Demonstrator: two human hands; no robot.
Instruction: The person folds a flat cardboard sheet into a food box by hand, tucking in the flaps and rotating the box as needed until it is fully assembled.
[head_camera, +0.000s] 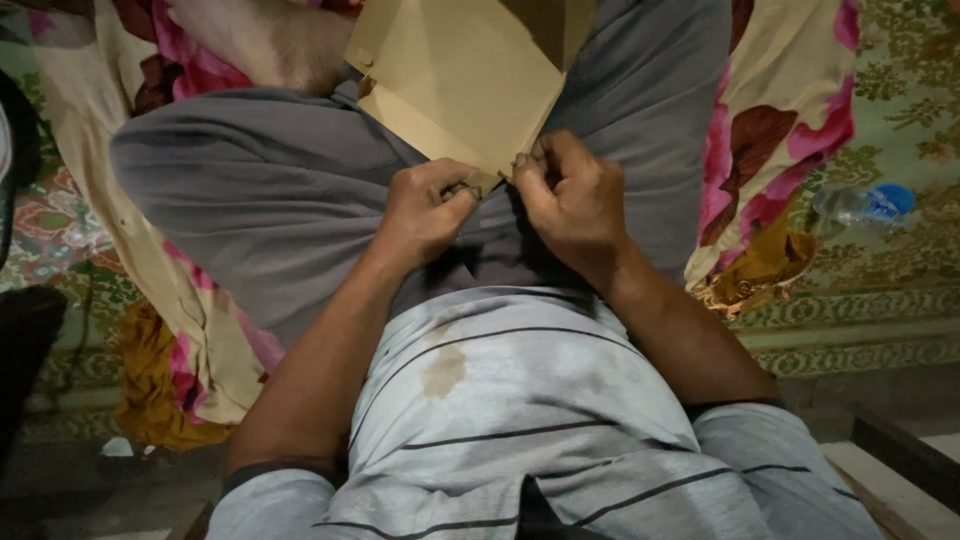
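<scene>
Both hands (500, 200) — pinching brown paper envelope (455, 75) corner

Paper (455, 75) held on lap, corner between left hand (425, 210) & right hand (570, 195); bottle (862, 204) on floor, far right.

Open passage lies over the grey trousers (250, 190) left of the left hand (425, 210). The brown paper piece (460, 70) blocks the way ahead. The plastic bottle (862, 204) lies well apart on the patterned carpet (890, 280).
</scene>
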